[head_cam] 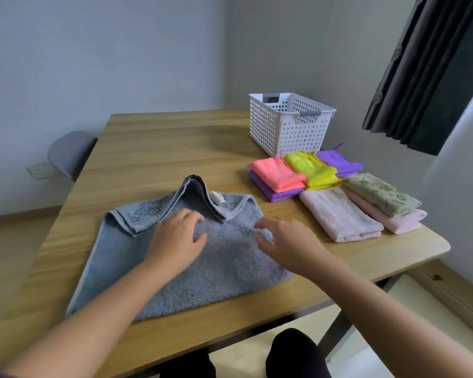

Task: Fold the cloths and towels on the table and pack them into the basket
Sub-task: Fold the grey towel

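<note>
A grey-blue towel (202,271) lies spread on the wooden table (159,148), its far edge bunched into a raised fold with a small white tag. My left hand (175,238) rests on the towel just below that fold, fingers relaxed. My right hand (281,238) hovers or lies over the towel's right part with fingers spread, holding nothing. A white perforated basket (287,126) stands at the far right. In front of it lie folded cloths: coral (277,174), yellow (311,169), purple (339,162), a pink towel (339,214) and a green one (380,193).
A second purple cloth (276,193) lies under the coral one, and another pink towel (393,218) under the green. A grey chair (69,152) stands at the table's left far side. Dark curtains (426,77) hang at the right. My knees show below the table's near edge.
</note>
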The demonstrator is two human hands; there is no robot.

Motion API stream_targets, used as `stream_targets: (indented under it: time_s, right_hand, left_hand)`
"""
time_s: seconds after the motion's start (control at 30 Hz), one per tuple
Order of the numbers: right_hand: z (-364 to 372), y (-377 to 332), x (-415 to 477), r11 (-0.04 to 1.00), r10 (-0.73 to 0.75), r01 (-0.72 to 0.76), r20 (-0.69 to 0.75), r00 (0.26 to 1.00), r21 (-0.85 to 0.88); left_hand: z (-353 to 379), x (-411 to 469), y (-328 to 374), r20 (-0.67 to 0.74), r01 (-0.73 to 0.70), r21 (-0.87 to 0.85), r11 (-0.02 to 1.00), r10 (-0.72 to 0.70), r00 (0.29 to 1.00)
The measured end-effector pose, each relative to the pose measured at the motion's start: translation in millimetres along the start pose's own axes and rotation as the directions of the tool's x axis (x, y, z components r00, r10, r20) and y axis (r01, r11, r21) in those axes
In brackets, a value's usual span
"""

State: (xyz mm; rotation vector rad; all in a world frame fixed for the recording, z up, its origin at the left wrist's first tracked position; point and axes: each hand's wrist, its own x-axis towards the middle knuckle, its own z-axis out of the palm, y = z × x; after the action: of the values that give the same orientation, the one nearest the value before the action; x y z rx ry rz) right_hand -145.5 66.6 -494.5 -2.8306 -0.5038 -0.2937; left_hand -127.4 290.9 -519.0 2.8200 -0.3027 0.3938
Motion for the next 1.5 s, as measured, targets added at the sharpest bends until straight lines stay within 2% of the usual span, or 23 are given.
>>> stream_targets:
  time_s: [0.07,0.1,0.17,0.23,0.33,0.43,0.5,0.57,0.67,0.8,0.93,1.0,1.13,1.23,1.33,1.5]
  right_hand:
    - [3.2,-12.5,23.8,1.000,-0.017,0.016,-0.058,0.998,-0.018]
    - [9.3,-19.9,36.8,0.999,-0.025,0.023,-0.061,0.998,-0.036]
    - [27.1,-32.2,61.3,0.993,-0.027,0.023,-0.033,0.999,-0.119]
    - [42.5,-43.3,83.4,0.983,-0.006,0.009,0.014,1.000,-0.186]
    - [49.2,-53.0,110.1,0.963,0.036,-0.028,0.026,0.999,-0.267]
    - [41.1,-46.4,124.9,0.960,0.072,-0.057,0.043,0.996,-0.274]
    - [27.2,-33.5,137.0,0.984,0.105,-0.102,0.011,0.994,-0.143]
    - [5.3,-16.1,152.7,0.992,0.124,-0.124,-0.042,0.991,0.018]
    - [-31.5,8.7,175.8,0.945,0.199,-0.168,-0.087,0.976,0.280]
    - [-76.6,25.8,200.5,0.662,0.311,-0.183,-0.044,0.950,0.727]
    - [-117.1,16.7,210.8,0.391,0.287,-0.085,-0.033,0.957,0.916]
    - [-134.5,10.6,215.1,0.325,0.286,-0.018,-0.081,0.955,0.945]
    - [-157.1,8.0,221.9,0.288,0.307,0.042,-0.134,0.942,0.957]
    - [-172.1,6.1,225.1,0.228,0.290,0.069,-0.136,0.947,0.971]
    - [-189.8,3.3,227.5,0.163,0.243,0.106,-0.144,0.959,0.981]
    - [-191.4,5.0,244.2,0.217,0.254,0.078,-0.134,0.958,0.973]
  left_hand:
    - [-9.1,7.6,-19.2,-0.159,0.055,0.174,0.983,-0.027,0.987]
    - [-13.2,11.3,-28.5,-0.154,0.125,0.258,0.958,-0.086,0.984]
    - [-19.1,16.8,-41.4,-0.075,0.253,0.383,0.888,-0.243,0.967]
    - [-21.3,21.8,-52.5,0.001,0.303,0.453,0.838,-0.341,0.940]
    - [-21.7,32.7,-69.5,0.065,0.280,0.496,0.822,-0.357,0.932]
    - [-29.3,44.0,-85.9,0.023,0.328,0.332,0.884,-0.356,0.934]
    - [-41.9,57.8,-103.9,-0.038,0.357,0.098,0.929,-0.355,0.934]
    - [-62.2,74.4,-123.0,-0.085,0.363,-0.171,0.916,-0.381,0.921]
    - [-93.6,95.5,-137.7,-0.124,0.345,-0.496,0.797,-0.458,0.880]
    - [-131.0,118.8,-138.4,-0.185,0.161,-0.785,0.598,-0.474,0.861]
    - [-166.5,135.4,-127.4,-0.236,0.038,-0.858,0.512,-0.459,0.857]
    - [-184.2,142.8,-121.5,-0.264,-0.003,-0.863,0.504,-0.447,0.855]
    - [-213.1,148.0,-103.1,-0.300,-0.071,-0.878,0.473,-0.429,0.852]
    - [-231.0,147.2,-91.5,-0.273,-0.104,-0.921,0.376,-0.429,0.861]
    - [-245.0,147.2,-93.1,-0.237,-0.090,-0.935,0.342,-0.417,0.877]
    - [-248.1,156.2,-99.2,-0.171,-0.041,-0.950,0.311,-0.403,0.899]
